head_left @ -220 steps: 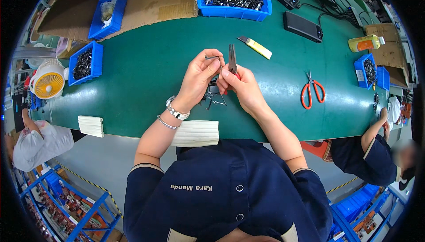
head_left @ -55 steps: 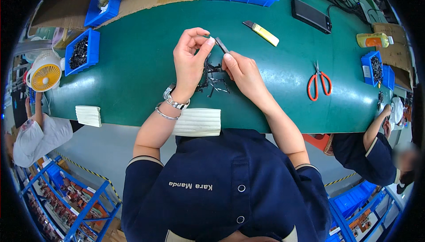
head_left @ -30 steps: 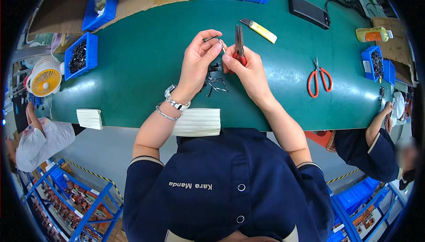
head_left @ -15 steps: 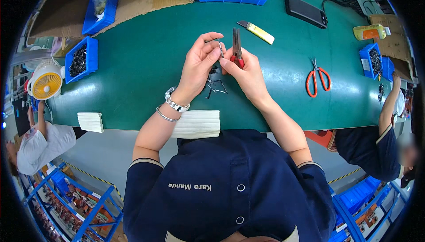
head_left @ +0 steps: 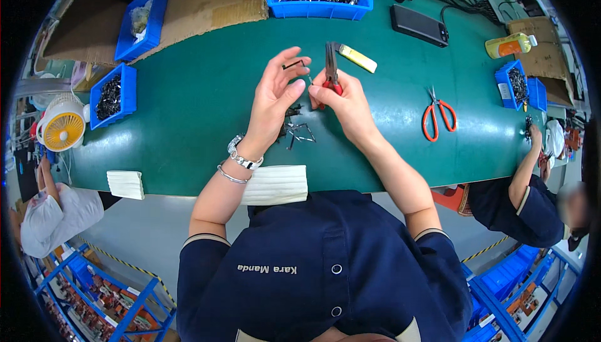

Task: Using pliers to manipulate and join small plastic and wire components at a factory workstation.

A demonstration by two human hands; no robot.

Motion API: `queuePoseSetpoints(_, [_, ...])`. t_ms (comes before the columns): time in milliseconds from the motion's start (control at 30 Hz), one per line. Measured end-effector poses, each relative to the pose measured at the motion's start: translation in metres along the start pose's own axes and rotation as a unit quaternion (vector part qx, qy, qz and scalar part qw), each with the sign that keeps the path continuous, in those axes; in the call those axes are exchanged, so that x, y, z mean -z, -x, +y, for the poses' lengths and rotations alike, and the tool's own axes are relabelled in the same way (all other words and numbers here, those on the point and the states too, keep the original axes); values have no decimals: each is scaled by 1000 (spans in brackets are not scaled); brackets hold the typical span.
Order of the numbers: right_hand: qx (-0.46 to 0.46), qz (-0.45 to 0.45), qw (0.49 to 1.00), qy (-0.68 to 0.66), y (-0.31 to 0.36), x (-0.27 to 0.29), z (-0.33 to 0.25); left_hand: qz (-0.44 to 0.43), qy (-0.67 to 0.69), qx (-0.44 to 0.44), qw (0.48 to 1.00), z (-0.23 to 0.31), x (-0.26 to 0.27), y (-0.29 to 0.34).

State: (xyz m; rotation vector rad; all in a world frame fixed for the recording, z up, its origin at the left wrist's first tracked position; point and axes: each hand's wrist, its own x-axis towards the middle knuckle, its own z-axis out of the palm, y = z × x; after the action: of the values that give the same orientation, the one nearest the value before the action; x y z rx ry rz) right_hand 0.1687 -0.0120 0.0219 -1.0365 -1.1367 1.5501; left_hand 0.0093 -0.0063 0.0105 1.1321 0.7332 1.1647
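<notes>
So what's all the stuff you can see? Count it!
Table: one, green, centre
Pliers: one, red and dark, centre
Thin part: one, dark, left of the pliers
Loose parts: several, dark, below the pliers
Scissors: one, red-handled, right
Cutter: one, yellow, upper middle
Boxy devices: at least two, black, upper right
Bins: five, blue, around the table
Bottle: one, yellow, far right
Fan: one, white and yellow, left
Pads: two, white, near edge
Cardboard boxes: two, brown, both sides
Shelves: two, blue, bottom corners
Other people: two, white and navy tops, sides
Watch: one, silver, left wrist
Left hand: one, bare, centre
Right hand: one, bare, round the pliers
</notes>
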Motion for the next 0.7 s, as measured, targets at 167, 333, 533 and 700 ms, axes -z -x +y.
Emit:
queuePoseSetpoints(167, [59, -37, 997, 38, -54, 11, -35, 110, -25, -39, 993, 14, 20, -2])
queuePoseSetpoints(333, [-7, 27, 998, 59, -80, 35, -48, 131, -150, -69, 978, 19, 33, -8])
queuePoseSetpoints(533, [-46, 20, 998, 46, -27, 25, -7, 13, -531, -50, 846, 28, 35, 2])
queuePoseSetpoints(700, [-66, 36, 997, -7, -6, 30, 11, -108, -628, -22, 771, 36, 31, 8])
